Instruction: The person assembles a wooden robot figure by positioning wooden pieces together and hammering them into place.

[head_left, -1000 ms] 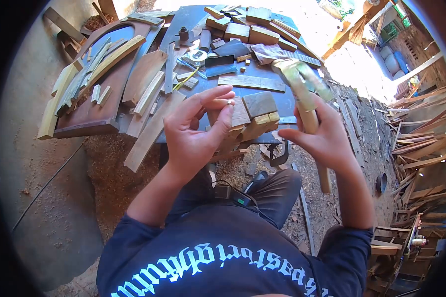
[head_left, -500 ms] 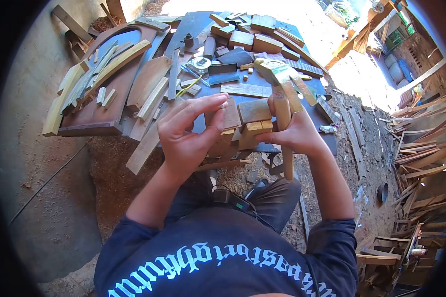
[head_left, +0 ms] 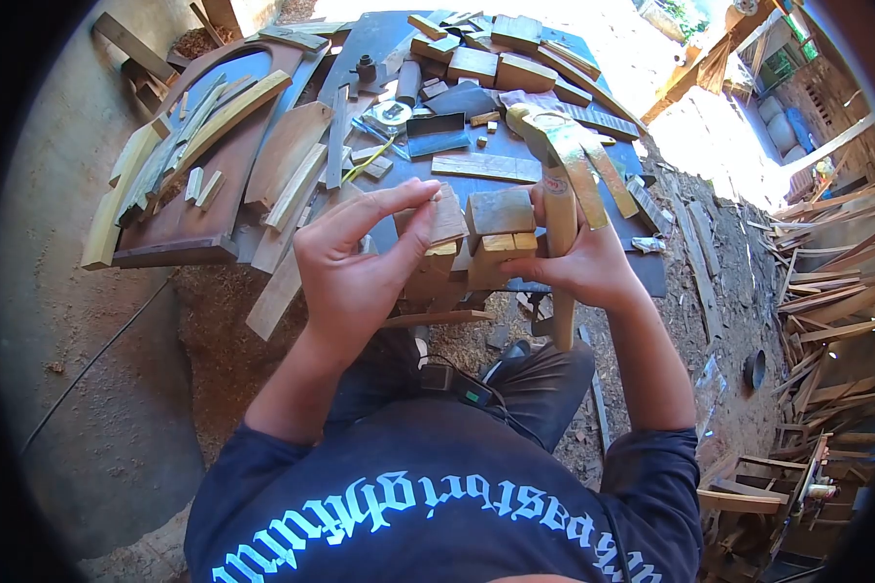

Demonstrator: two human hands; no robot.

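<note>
Nearest me are the trouser legs (head_left: 544,389) below the table, and past them both hands work at the table's near edge. My left hand (head_left: 355,277) has thumb and index finger pinched together on a tiny pale piece (head_left: 441,191), too small to make out, right at the top of the left wood block (head_left: 448,222). I cannot tell whether it touches the wood or is fixed in it, but the fingers have not let go. My right hand (head_left: 598,267) is closed around the handle of the hammer (head_left: 561,223), its thumb lying close against the right wood block (head_left: 502,216); some of its fingers are hidden.

As far as I judge, the two blocks are already set up side by side at the near edge, a narrow gap between their tops. The piece is at the wood but not free of my grip, and the hammer's head is up, off both blocks. How much is left beyond that, I can't tell.

Past the blocks, a flat wood strip (head_left: 486,168) lies on the table, then a dark box (head_left: 436,135) and a tape measure (head_left: 390,115). Cut wood pieces (head_left: 518,74) crowd the far edge, toward its right corner
</note>
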